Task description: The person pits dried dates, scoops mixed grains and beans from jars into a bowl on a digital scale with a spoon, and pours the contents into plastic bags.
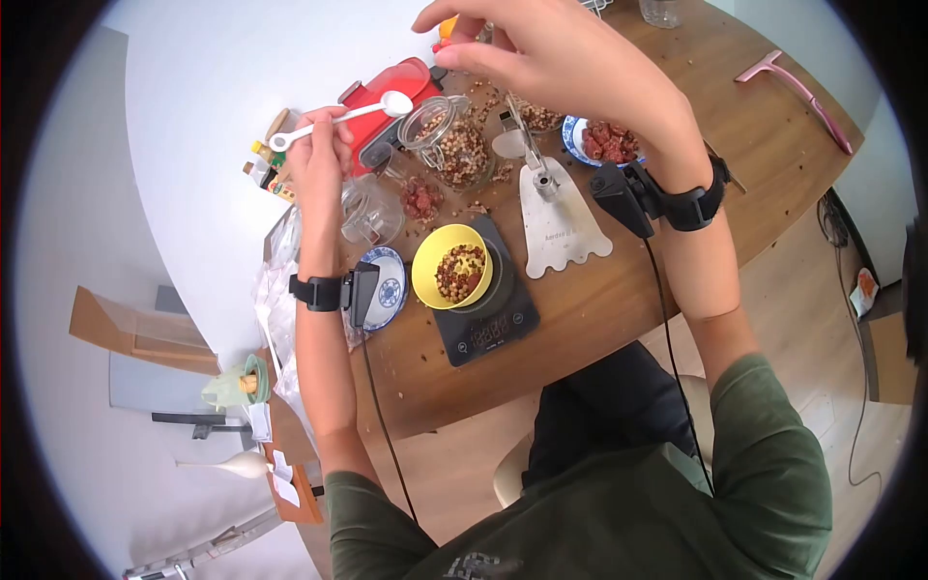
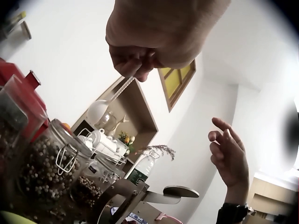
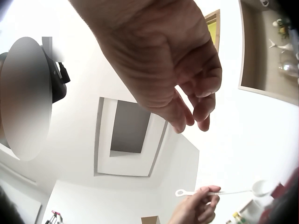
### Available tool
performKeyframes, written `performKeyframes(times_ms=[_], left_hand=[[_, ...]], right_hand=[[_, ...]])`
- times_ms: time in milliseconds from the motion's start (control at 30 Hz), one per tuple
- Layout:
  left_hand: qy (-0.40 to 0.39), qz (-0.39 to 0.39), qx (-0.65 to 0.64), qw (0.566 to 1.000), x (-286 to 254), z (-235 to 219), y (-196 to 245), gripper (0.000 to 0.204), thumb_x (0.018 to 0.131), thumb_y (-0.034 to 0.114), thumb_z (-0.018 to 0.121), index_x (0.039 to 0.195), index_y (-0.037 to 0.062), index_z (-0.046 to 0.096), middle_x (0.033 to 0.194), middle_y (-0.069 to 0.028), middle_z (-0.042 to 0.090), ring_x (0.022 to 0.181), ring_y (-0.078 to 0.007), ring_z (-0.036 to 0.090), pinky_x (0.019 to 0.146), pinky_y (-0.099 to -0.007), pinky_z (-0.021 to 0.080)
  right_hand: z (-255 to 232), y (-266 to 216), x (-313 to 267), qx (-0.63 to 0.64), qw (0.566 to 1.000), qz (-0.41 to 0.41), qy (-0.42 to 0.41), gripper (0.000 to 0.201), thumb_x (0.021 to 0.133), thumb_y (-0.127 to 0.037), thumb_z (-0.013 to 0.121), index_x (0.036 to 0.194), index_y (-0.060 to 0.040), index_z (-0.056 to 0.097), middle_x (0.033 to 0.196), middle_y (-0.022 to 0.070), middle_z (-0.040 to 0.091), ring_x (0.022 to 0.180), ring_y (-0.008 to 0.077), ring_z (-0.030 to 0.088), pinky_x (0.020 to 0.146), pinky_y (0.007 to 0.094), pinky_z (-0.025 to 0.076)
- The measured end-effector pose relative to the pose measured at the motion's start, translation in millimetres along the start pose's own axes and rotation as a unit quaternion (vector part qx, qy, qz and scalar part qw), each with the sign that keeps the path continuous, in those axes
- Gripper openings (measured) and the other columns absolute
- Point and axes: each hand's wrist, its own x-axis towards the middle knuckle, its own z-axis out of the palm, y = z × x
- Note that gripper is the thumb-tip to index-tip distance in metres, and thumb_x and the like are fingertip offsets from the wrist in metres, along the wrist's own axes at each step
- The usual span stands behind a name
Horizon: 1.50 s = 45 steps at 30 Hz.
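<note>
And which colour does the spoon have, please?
White. The spoon shows best in the head view.

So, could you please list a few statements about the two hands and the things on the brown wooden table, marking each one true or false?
1. The left hand holds a white long-handled spoon. True.
2. The right hand grips a clear glass jar. False: the right hand holds nothing.
3. A round yellow bowl stands on a flat black scale. True.
4. The yellow bowl is empty. False: it contains small tan and dark-red pieces.
5. A pink T-shaped tool lies inside the red container. False: the pink tool lies on the brown wooden table.
</note>
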Motion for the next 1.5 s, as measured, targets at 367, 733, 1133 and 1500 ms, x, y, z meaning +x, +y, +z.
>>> performKeyframes(times_ms=[367,733,1133,1500], left_hand=[[-0.07,-0.138,-0.039,0.987,6,21,-60,0.025,0.095,0.02,0.04,0.096,0.0011,0.056,0.067,0.0006,0.048,0.046,-0.0035,0.034,0.039,-0.0197,0.026],[0.041,-0.217,-0.241,0.945,-8,19,-80,0.025,0.093,0.014,0.042,0.102,-0.0052,0.054,0.071,-0.0043,0.055,0.053,-0.007,0.042,0.046,-0.0208,0.035],[0.086,-0.192,-0.363,0.908,-23,16,-88,0.024,0.093,0.014,0.044,0.103,-0.0048,0.054,0.074,-0.0055,0.057,0.056,-0.0087,0.045,0.051,-0.0219,0.037],[0.155,-0.165,-0.432,0.873,-33,-15,-93,0.028,0.095,0.014,0.038,0.11,-0.0066,0.048,0.08,-0.0075,0.055,0.062,-0.0094,0.045,0.052,-0.0223,0.036]], right_hand=[[-9,7,-4,0.022,0.996,0.081,-0.014,0.03,0.086,-0.016,0.054,0.105,0.0073,0.054,0.082,0.0216,0.063,0.077,0.0323,0.062,0.07,0.0363,0.048],[-6,8,-1,-0.012,0.994,0.103,-0.026,0.031,0.085,-0.018,0.053,0.105,0.0056,0.054,0.083,0.0214,0.062,0.078,0.0342,0.061,0.071,0.0381,0.047],[-5,4,2,-0.027,0.993,0.112,-0.037,0.03,0.084,-0.018,0.054,0.103,0.006,0.056,0.079,0.0197,0.062,0.075,0.03,0.061,0.066,0.0348,0.047],[1,2,3,-0.011,0.989,0.138,-0.056,0.027,0.084,-0.017,0.054,0.101,0.0033,0.056,0.075,0.0184,0.062,0.07,0.0292,0.061,0.063,0.0342,0.047]])
